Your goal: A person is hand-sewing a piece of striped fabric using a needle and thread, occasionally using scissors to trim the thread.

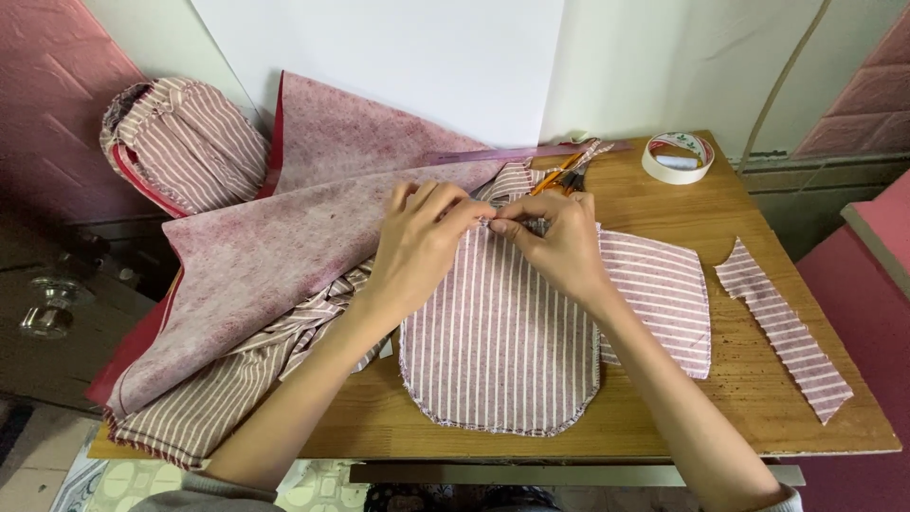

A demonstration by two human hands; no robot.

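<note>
Fingertips of left hand [417, 242] and right hand [559, 242] pinch top edge of one rounded striped fabric panel [498, 351]; one tape roll [677, 157], one striped strip [782, 327] lie apart.

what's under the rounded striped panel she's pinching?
Under the rounded striped panel: bare wooden table along its bottom edge, and a second striped piece sticking out on its right. Left hand and right hand pinch its top edge. How far that piece runs underneath is hidden.
</note>
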